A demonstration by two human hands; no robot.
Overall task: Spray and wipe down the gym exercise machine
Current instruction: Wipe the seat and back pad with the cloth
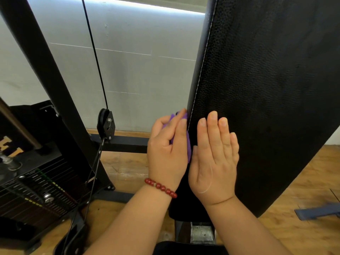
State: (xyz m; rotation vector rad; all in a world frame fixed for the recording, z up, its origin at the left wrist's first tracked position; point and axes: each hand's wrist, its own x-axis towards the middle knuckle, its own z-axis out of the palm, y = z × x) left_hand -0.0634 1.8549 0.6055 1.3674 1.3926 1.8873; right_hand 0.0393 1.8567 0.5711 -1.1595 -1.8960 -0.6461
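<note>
The machine's black padded backrest (266, 89) rises on the right, with white stitching down its left edge. My left hand (166, 151), with a red bead bracelet at the wrist, grips a purple cloth (188, 142) and presses it against the pad's left side edge. Most of the cloth is hidden behind the hand. My right hand (214, 159) lies flat with straight fingers on the pad's front face, right beside the left hand. No spray bottle is in view.
A black slanted frame post (46, 70), a cable with a pulley (105, 124) and the weight stack (33, 192) stand at the left. A grey wall is behind, wooden floor below. A blue-grey flat piece (318, 212) lies on the floor at the right.
</note>
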